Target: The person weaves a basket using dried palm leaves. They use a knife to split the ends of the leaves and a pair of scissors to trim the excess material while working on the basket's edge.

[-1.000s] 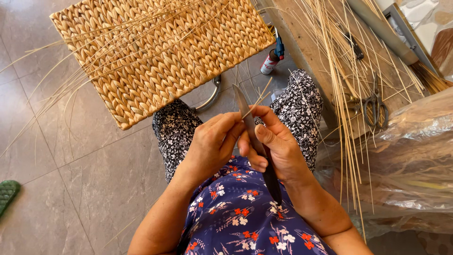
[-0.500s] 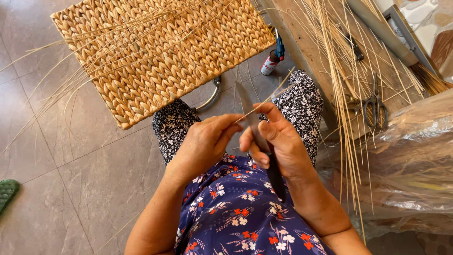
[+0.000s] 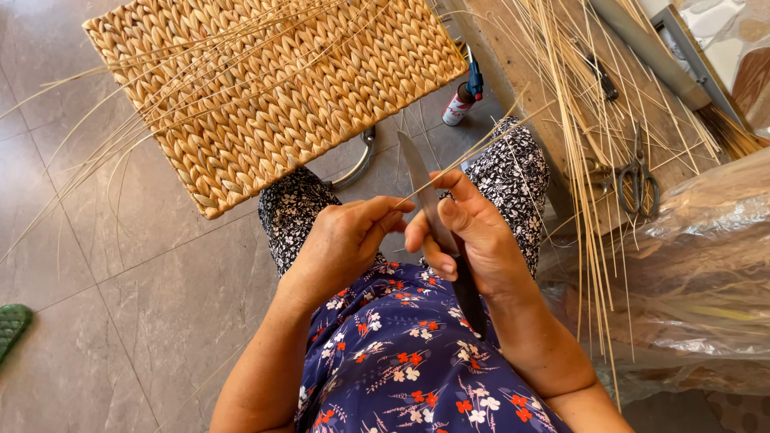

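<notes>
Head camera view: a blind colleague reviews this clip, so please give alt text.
A seated person's right hand holds a knife against a thin straw strand pinched by the left hand. A woven panel stands ahead; scissors and loose straw lie on a wooden bench at right.

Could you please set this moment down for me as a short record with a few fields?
Setting: person seated over a grey tiled floor
Left hand: pinches a thin straw strand
Right hand: holds a knife, blade pointing away, against the strand
Ahead: woven mat panel with loose strands on it
Right side: wooden bench with straw bundle and scissors
Also: small spray can, clear plastic bag
</notes>
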